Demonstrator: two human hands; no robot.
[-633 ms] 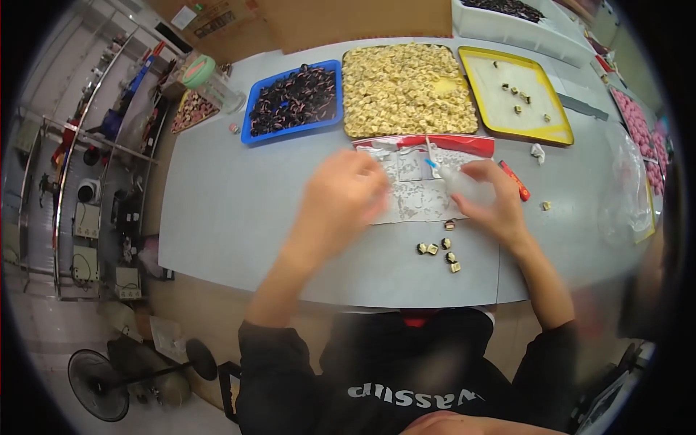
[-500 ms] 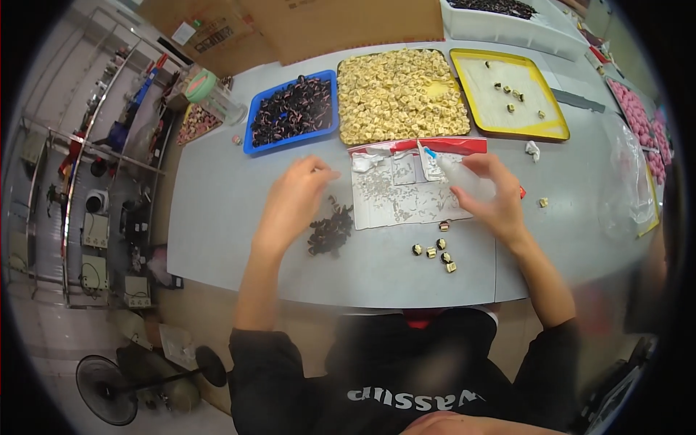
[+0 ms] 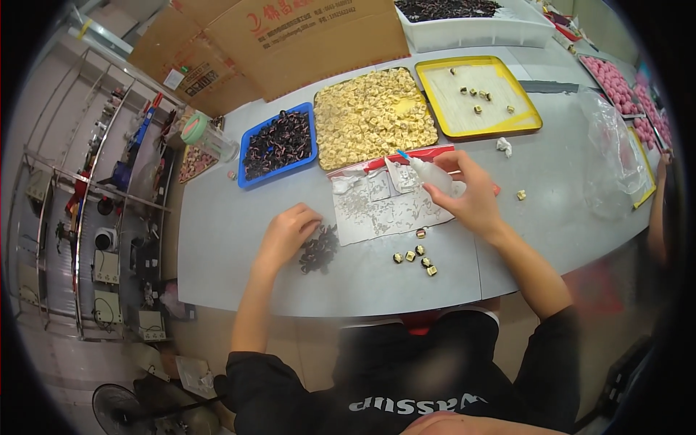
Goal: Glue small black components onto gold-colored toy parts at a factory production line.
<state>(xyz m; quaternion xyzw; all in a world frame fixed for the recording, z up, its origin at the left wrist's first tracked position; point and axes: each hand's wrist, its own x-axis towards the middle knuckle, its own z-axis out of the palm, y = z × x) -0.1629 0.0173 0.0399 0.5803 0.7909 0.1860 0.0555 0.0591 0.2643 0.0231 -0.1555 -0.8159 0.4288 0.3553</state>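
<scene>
My right hand [image 3: 467, 192] grips a small white squeeze bottle [image 3: 429, 172] with a blue tip, its nozzle pointing up and left over a clear plastic sheet [image 3: 377, 210] smeared with white residue. My left hand [image 3: 286, 233] rests on the grey table, fingers curled at the left side of a small pile of dark parts [image 3: 320, 249]. Several small yellow and black pieces [image 3: 415, 256] lie in a loose cluster just below the sheet.
A blue tray of dark parts [image 3: 278, 143], a tray heaped with pale yellow pieces [image 3: 372, 117] and a yellow tray [image 3: 478, 98] line the back. Cardboard boxes [image 3: 290, 36] stand behind. Pink parts [image 3: 618, 83] and a clear bag [image 3: 607, 156] sit right. Metal shelving [image 3: 94, 217] is left.
My left hand pulled back from the sheet to the left and now sits at a pile of dark parts on the table. My right hand lifted the white bottle over the sheet.
</scene>
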